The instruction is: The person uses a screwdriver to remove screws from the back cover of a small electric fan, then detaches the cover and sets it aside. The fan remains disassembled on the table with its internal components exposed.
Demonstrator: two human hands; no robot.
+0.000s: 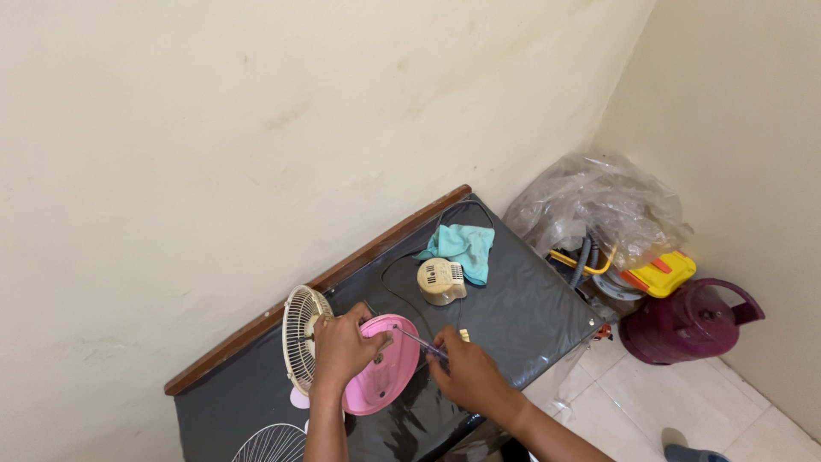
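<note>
The left hand grips the pink fan blade, fingers curled over its upper edge; the right hand pinches a screwdriver whose tip points at the blade's hub. Steadying the blade firmly and keeping the tool straight seems wise. Behind the left hand stands one fan grille; beyond the right, one motor cover and one cloth.

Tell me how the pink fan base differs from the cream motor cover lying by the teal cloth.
The pink fan base is a wide, shallow disc; the cream motor cover is smaller and dome-shaped with vent slots. The left hand grips the fan base and the right hand holds a screwdriver toward it, while the motor cover sits untouched beside the teal cloth. Both rest on the black-covered table.
</note>
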